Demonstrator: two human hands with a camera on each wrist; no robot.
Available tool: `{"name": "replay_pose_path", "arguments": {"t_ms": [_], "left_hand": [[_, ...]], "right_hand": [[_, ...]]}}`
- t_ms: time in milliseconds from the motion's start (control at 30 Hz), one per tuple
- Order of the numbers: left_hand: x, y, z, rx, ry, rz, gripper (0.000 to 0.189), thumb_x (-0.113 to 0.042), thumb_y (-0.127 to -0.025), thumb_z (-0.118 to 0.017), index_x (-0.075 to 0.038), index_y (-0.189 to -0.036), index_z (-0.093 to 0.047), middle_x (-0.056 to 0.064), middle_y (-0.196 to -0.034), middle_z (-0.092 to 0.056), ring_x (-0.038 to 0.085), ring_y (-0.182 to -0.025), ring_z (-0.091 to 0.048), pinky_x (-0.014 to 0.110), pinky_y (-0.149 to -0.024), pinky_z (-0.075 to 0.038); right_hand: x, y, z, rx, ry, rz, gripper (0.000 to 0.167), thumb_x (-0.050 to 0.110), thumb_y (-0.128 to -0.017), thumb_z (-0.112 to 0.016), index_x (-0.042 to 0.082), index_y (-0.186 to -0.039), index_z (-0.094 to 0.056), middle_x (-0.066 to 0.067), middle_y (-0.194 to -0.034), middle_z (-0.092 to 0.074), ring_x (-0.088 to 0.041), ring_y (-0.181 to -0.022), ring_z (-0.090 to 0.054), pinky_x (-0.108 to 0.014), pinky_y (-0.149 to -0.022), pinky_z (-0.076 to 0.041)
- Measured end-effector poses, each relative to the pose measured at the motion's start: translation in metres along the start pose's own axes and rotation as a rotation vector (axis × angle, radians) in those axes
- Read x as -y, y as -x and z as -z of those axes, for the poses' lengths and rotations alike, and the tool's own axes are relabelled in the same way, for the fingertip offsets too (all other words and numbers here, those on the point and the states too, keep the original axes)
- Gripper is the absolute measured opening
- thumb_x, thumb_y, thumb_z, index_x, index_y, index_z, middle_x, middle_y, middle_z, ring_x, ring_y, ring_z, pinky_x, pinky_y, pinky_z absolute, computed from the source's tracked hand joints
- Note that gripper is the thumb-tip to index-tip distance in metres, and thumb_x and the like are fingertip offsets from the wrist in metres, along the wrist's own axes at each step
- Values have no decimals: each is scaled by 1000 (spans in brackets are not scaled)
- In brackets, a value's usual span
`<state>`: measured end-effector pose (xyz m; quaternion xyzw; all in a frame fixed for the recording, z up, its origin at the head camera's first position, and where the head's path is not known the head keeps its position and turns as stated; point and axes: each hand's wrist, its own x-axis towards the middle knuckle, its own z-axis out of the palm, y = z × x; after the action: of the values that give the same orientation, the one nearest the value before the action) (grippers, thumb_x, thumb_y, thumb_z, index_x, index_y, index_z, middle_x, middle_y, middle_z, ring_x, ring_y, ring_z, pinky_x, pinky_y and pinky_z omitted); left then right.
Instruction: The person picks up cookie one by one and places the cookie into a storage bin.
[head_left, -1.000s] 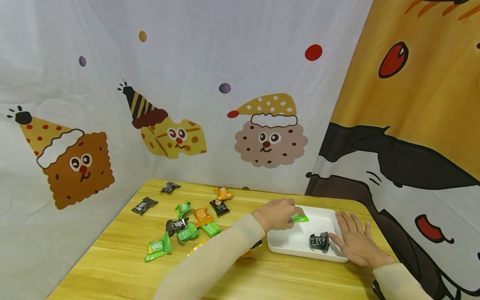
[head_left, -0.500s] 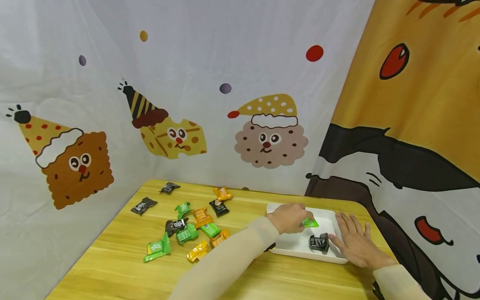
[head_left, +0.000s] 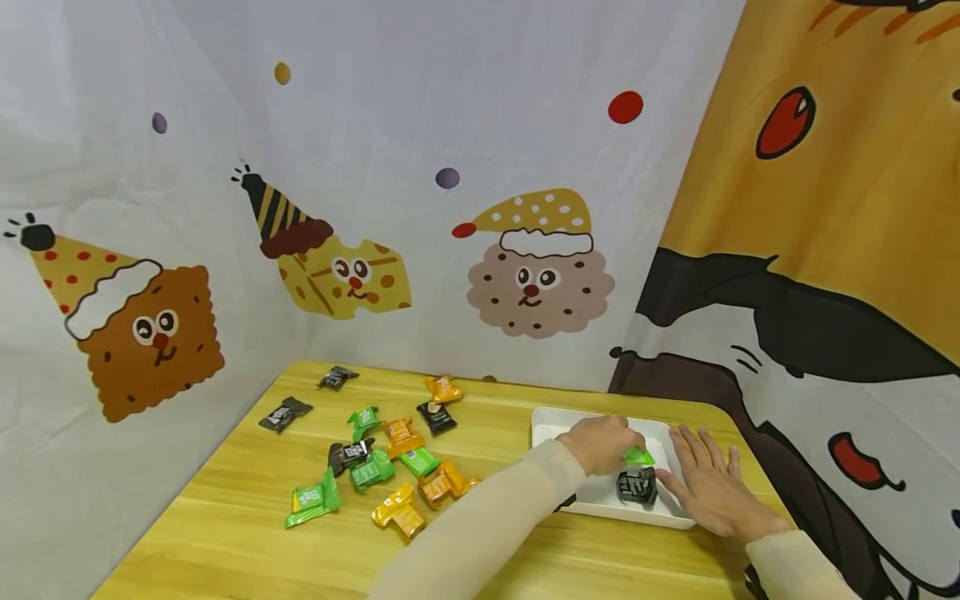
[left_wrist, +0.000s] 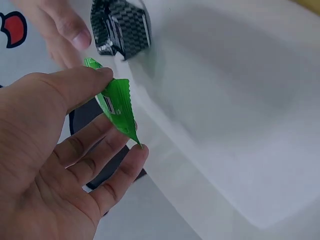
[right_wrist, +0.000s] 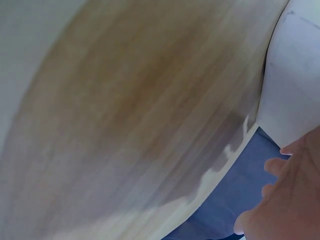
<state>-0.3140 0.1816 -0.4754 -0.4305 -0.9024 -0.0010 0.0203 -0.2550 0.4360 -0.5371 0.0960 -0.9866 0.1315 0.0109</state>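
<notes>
My left hand [head_left: 602,446] pinches a green-wrapped candy [left_wrist: 117,105] between thumb and fingertips, over the white tray [head_left: 551,417]. Close to it in the tray lies a black checkered-wrapped candy [head_left: 637,486]. My right hand [head_left: 716,483] rests along the tray's right side with fingers extended, its thumb near the black candy. In the right wrist view only part of that hand [right_wrist: 285,200] shows, beside the tray's outer wall [right_wrist: 295,75]. My left sleeve covers the tray's near left corner in the head view.
Left of the tray, several wrapped candies lie on the wooden table [head_left: 247,517]: green ones such as a candy [head_left: 312,498], orange ones such as a candy [head_left: 402,437], yellow-orange candies [head_left: 400,511], and black ones such as a candy [head_left: 285,413]. A printed curtain [head_left: 375,100] hangs behind the table.
My left hand has moved rightward across the tray with the green candy, toward the black one. Yellow-orange candies formerly behind the sleeve now show. The right hand stays in place.
</notes>
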Motion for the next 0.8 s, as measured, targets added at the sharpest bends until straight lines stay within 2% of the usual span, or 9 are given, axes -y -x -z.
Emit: {"name": "replay_pose_path", "arguments": {"t_ms": [200, 333, 433, 633, 800], "left_hand": [[-10, -5, -5, 10, -28, 13, 43, -38, -109, -86, -45, -150, -77, -17, -135, -79, -2, -119, -72, 16, -102, -62], [-11, -3, -4, 15, -50, 30, 48, -42, -111, -83, -46, -157, -72, -16, -144, -76, 0, -124, -73, 17, -100, -65], [-9, -1, -2, 23, -44, 39, 52, -46, -111, -82, -44, -161, -69, -14, -150, -74, 2, -129, -74, 20, -101, -67], [-1, 7, 2, 45, -8, 44, 48, -47, -113, -79, -42, -160, -70, -13, -151, -73, 4, -132, -73, 23, -105, -66], [7, 21, 8, 40, -2, 34, 46, -47, -114, -77, -41, -159, -72, -12, -150, -75, 6, -132, -75, 25, -106, -66]], "right_hand": [[2, -3, -1, 1, 2, 10, 97, 63, -120, -53, -3, -183, -22, -38, -189, -19, -70, -172, -11, -101, -126, 3], [3, -4, -2, 5, 6, 10, 97, 63, -119, -54, -3, -183, -22, -38, -188, -19, -71, -171, -11, -100, -127, 5], [3, -4, -2, 1, 4, 10, 95, 61, -120, -54, -3, -183, -21, -38, -188, -19, -70, -171, -11, -101, -126, 5], [1, -2, -1, -2, 4, 2, 95, 59, -120, -55, -4, -182, -21, -39, -188, -19, -72, -171, -10, -101, -126, 5], [1, -1, -1, -4, 3, -3, 96, 60, -120, -54, -5, -182, -21, -39, -187, -19, -72, -171, -10, -100, -127, 5]]}}
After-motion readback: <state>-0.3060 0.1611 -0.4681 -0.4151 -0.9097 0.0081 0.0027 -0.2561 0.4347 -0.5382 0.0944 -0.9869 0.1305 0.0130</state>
